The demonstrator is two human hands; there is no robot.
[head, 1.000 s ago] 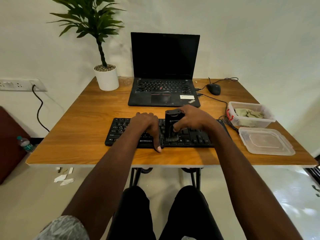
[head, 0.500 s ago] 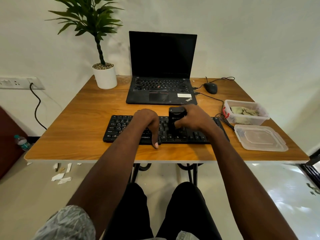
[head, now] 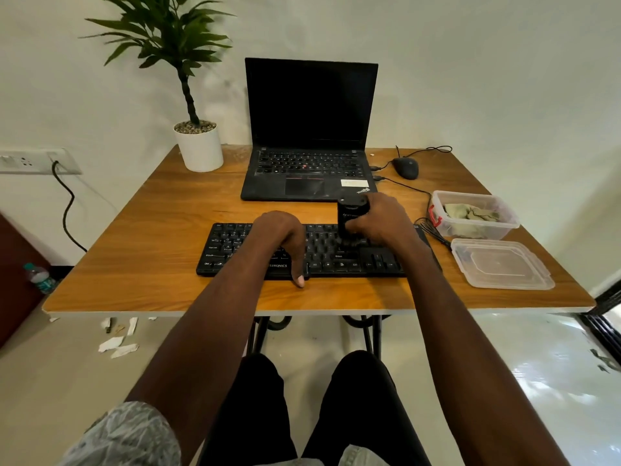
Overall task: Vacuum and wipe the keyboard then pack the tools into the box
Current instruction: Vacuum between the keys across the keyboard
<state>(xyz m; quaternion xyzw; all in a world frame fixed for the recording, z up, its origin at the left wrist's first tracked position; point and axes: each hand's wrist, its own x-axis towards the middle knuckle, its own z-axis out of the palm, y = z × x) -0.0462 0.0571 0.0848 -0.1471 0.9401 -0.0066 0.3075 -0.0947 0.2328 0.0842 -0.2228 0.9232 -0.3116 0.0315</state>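
Note:
A black keyboard (head: 232,250) lies across the near middle of the wooden table (head: 151,223). My left hand (head: 280,237) rests on its middle keys, thumb pressed against the front edge. My right hand (head: 384,220) grips a small black cylindrical vacuum (head: 351,213), which stands upright with its brush end on the right-hand keys near the far rows. At the right stands a clear plastic box (head: 504,227) with a red clasp; a green cloth (head: 470,211) lies inside. Its clear lid (head: 500,265) lies flat in front of the box.
Behind the keyboard an open black laptop (head: 309,129) stands, with a black mouse (head: 406,168) and cables to its right. A potted plant (head: 198,148) is at the back left. Paper scraps lie on the floor (head: 117,344) under the table's left edge.
My right hand has slid the vacuum to the right along the keyboard and toward its far rows. My left hand has stayed on the middle keys.

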